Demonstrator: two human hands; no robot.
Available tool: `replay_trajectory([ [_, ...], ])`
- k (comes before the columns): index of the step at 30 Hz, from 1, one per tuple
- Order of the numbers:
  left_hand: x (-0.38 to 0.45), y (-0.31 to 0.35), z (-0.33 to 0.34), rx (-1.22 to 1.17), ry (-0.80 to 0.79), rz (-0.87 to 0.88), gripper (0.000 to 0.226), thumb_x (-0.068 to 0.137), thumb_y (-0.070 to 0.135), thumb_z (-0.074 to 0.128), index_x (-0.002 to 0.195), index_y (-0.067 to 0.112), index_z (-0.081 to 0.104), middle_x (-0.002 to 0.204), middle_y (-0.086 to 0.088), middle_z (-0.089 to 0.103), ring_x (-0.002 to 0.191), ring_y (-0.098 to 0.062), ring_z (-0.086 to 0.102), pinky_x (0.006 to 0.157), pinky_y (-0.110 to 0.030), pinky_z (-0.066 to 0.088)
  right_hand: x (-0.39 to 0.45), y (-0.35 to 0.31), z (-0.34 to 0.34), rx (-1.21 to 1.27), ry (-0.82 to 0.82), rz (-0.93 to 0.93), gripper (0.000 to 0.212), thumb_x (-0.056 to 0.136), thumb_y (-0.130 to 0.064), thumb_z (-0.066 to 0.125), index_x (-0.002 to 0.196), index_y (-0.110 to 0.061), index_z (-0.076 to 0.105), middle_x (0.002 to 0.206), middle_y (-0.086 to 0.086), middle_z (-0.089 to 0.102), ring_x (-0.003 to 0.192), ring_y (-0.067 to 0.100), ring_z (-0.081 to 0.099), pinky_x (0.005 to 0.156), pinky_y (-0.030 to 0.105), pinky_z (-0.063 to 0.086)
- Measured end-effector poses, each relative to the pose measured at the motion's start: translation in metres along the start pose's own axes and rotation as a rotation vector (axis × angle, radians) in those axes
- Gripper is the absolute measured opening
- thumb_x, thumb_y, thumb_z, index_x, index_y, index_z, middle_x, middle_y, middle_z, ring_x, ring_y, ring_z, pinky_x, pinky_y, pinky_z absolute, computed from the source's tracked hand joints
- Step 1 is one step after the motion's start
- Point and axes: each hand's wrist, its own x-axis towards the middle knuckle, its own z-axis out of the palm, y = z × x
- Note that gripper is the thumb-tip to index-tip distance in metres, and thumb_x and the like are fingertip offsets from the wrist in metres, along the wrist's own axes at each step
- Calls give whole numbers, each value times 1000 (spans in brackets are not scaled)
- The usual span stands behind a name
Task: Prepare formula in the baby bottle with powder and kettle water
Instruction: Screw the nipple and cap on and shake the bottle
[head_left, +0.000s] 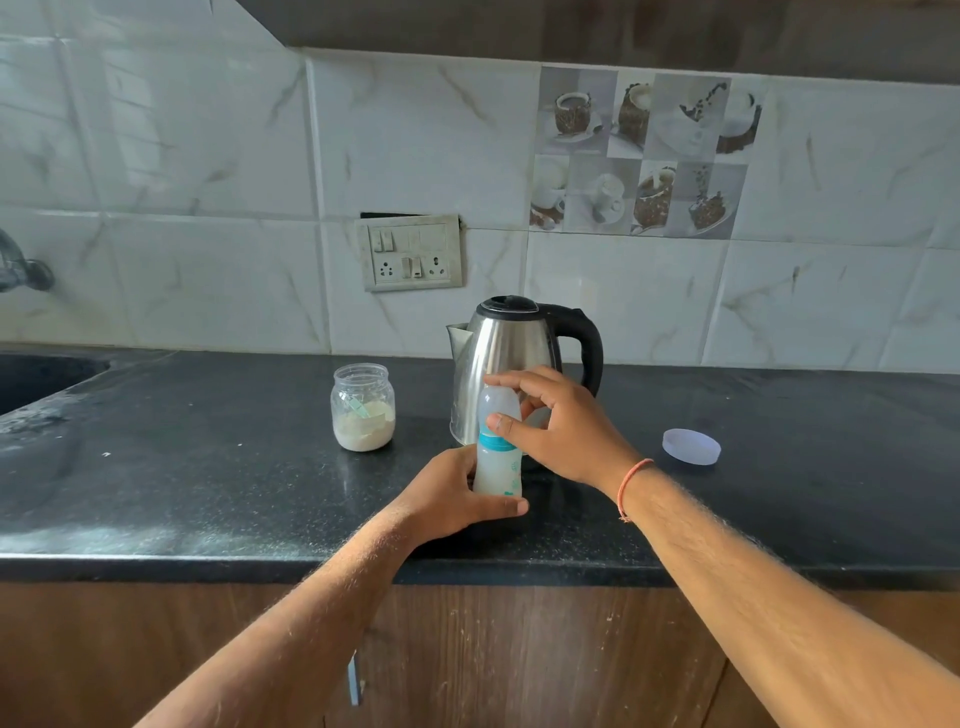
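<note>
From the head camera, both forearms reach forward over the black counter (208, 499). The left hand (447, 499) wraps around the lower part of the baby bottle (498, 467), thumb lying across the front near its base, holding it upright on the counter. The right hand (561, 421) comes in from the right and above, its thumb and fingers curled around the clear cap (500, 402) on top of the bottle; an orange thread circles that wrist.

The bottle stands just in front of the steel kettle (514, 353), with a teal ring below the cap, and holds cloudy white liquid. To the left, an open glass jar (362, 408) is partly filled with pale powder, with a scoop inside. A round white lid (691, 446) lies flat on the counter, well to the right of the kettle.
</note>
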Motion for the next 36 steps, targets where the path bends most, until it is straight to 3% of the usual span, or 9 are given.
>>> replay_trajectory([
  [8, 1, -1, 0, -24, 12, 20, 58, 83, 47, 94, 132, 27, 68, 117, 13, 78, 104, -6, 76, 99, -30, 63, -12, 14, 14, 17, 102, -76, 45, 100, -33, 76, 144, -36, 66, 124, -12, 61, 100, 11, 63, 82, 28, 63],
  [13, -1, 0, 0, -36, 19, 70, 41, 85, 40, 94, 118, 34, 71, 102, 15, 81, 93, 3, 76, 82, -18, 60, -22, 18, 30, 16, 132, -88, 57, 99, -42, 75, 151, -40, 53, 135, -14, 57, 108, 11, 63, 85, 31, 63],
  [17, 2, -2, -2, -42, 26, 126, 37, 89, 30, 90, 122, 29, 75, 109, 14, 82, 101, -3, 77, 91, -25, 61, -28, 16, 45, 30, 107, -46, 80, 90, -51, 83, 154, -50, 35, 146, -20, 54, 120, 7, 63, 98, 33, 61],
  [21, 7, -7, -3, -32, 19, 123, 29, 90, 21, 89, 117, 25, 78, 106, 12, 83, 99, -5, 78, 88, -22, 60, -25, 18, 55, 32, 170, -39, 80, 89, -46, 84, 152, -51, 34, 135, -16, 61, 110, 12, 69, 95, 42, 62],
  [25, 12, -10, -5, -1, 13, 128, 29, 89, 24, 90, 117, 24, 79, 106, 10, 84, 101, -8, 79, 95, -34, 64, -25, 21, 60, 29, 194, -39, 78, 90, -46, 83, 150, -52, 33, 130, -12, 63, 106, 16, 69, 91, 46, 63],
  [30, 12, -8, -10, 108, -51, 131, 37, 81, 39, 95, 113, 34, 76, 104, 15, 82, 98, -6, 78, 95, -39, 65, -31, 19, 56, 83, 143, -12, 87, 89, -50, 84, 156, -54, 28, 134, -19, 61, 111, 14, 69, 95, 45, 62],
  [34, 9, -7, -14, 119, -51, 158, 52, 82, 38, 97, 123, 51, 67, 112, 25, 80, 104, 2, 75, 90, -17, 60, -37, 20, 51, 145, 73, 69, 110, 86, -42, 89, 163, -59, 12, 130, -36, 51, 112, 9, 68, 95, 40, 64],
  [36, 4, -8, -13, 68, -15, 162, 69, 80, 32, 100, 138, 40, 63, 117, 22, 80, 107, 4, 75, 87, -13, 59, -41, 22, 47, 203, 57, 113, 116, 86, -34, 90, 162, -63, 7, 132, -28, 57, 111, 9, 70, 95, 39, 65],
])
